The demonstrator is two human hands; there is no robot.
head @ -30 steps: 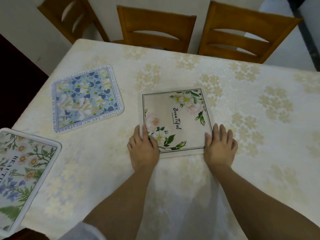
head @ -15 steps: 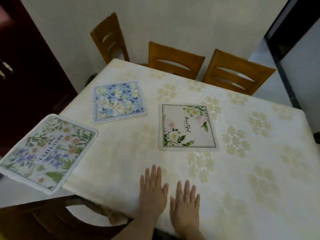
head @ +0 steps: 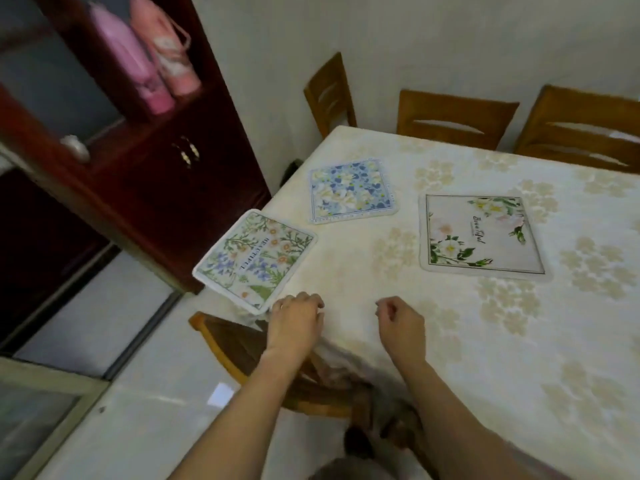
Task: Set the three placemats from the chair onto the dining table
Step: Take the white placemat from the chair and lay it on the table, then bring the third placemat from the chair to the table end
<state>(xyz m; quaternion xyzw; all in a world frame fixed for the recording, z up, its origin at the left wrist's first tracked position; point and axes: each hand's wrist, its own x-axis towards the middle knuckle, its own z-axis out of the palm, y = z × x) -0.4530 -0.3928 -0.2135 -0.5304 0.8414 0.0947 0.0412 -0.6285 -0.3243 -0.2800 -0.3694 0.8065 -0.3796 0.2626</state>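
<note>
Left hand (head: pixel 296 320) and right hand (head: pixel 401 322) loosely curled.

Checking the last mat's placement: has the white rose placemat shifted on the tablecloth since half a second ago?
No. The white rose placemat lies flat at the same spot among the tablecloth flower motifs, right of the blue placemat.

The dining table (head: pixel 485 341) is covered by a cream tablecloth (head: pixel 571 358) with a pale flower pattern. Three placemats are laid on it. The green floral placemat (head: pixel 254 259) is placed at the near left corner and hangs over the edge. The blue floral placemat (head: pixel 351 192) is found near the left edge, and the white rose placemat (head: pixel 478 233) lies toward the middle.
</note>
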